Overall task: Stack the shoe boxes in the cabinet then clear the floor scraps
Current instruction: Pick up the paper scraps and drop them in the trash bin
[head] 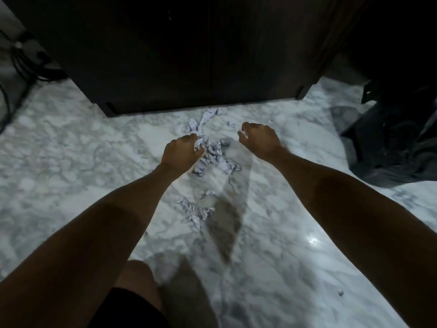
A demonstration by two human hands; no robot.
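Crumpled white paper scraps point(214, 152) lie on the polished grey-white marble floor point(71, 143), strewn in a loose line from the foot of the dark wooden cabinet point(189, 55) toward the person. Far left, black cables point(21, 60) trail down over the floor by the cabinet's side; open marble btwn them and the scraps. Left hand point(181, 152), fingers curled down, pinches a wrinkled bit of paper at the left edge of the main heap. The heap is jagged, sharply creased, w/ a longer twisted strip point(206, 118) running up to the cabinet base. A smaller cluster point(192, 210) sits nearer the person, apart from the heap, w/ bare glossy floor either side. Right hand point(259, 139), held above the floor just right of the heap, is curled round a small white scrap point(243, 134) at its fingertips. Cabinet doors look closed; front is too dark for detail. Far right, a crinkly black plastic bag point(397, 147) slumps on the floor, well apart from the scraps, smooth marble btwn. A bare knee point(137, 278) & black shorts point(132, 308) show at bottom.
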